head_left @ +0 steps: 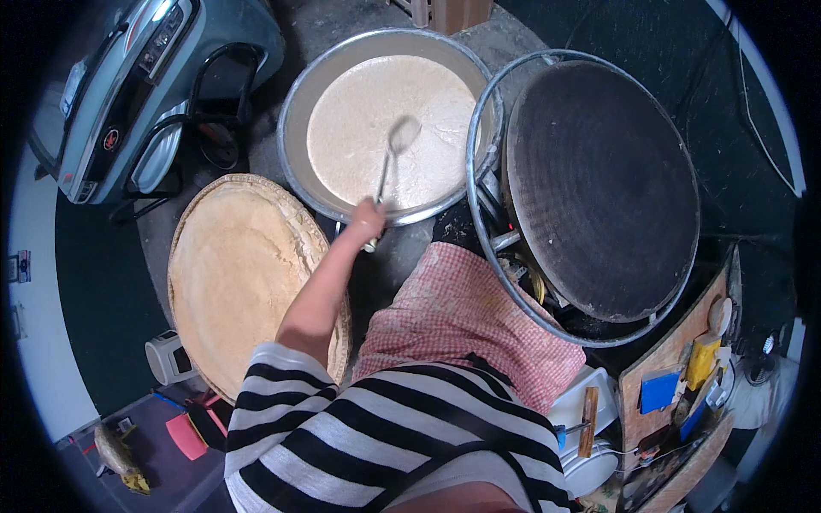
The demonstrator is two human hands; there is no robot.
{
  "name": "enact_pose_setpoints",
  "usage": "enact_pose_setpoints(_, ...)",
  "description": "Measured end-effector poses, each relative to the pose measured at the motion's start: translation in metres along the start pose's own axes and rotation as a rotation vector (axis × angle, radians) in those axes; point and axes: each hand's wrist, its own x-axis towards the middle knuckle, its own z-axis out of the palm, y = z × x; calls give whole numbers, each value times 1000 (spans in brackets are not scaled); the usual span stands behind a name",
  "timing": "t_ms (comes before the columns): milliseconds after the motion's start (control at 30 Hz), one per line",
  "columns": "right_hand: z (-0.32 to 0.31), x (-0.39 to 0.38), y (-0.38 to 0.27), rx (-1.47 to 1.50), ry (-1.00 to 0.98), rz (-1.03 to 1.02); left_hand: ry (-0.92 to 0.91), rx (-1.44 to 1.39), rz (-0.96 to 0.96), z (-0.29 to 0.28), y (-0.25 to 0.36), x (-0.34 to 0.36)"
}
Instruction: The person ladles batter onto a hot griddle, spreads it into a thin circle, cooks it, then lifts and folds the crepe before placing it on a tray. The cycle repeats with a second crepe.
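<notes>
My left hand [368, 219] is closed on the handle of a metal ladle [385, 171], reaching over the near rim of a wide metal basin [294, 141] of pale cream batter [351, 111]. The ladle's head is over the batter, slightly blurred. Left of my forearm lies a large round pile of thin pale flatbreads [227, 274]. At right is a big round dark griddle [603, 188] inside a metal ring frame, beside the basin. My right hand is not visible.
A grey-blue scooter [137, 94] stands at upper left. A red checked cloth [453, 299] covers my lap. At lower right are a wooden board [633, 385], blue and yellow objects and white containers. A grey surface [162, 479] with small tools is at lower left; a cardboard box [462, 13] is behind the basin.
</notes>
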Motion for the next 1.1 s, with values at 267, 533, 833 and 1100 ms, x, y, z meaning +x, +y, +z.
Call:
enact_pose_setpoints(267, -13, 8, 2, -17, -77, -17, -581, -358, -305, -45, 14, 6)
enact_pose_setpoints(533, -6, -4, 3, -23, 23, 10, -481, -407, -410, 43, 12, 32)
enact_pose_setpoints(833, -18, -11, 0, -3, -35, 34, -918, -1727, -765, 39, -34, -6)
enact_pose_setpoints(1100, -12, -74, -13, 63, 118, -40, -970, -1858, -612, 29, -33, -19)
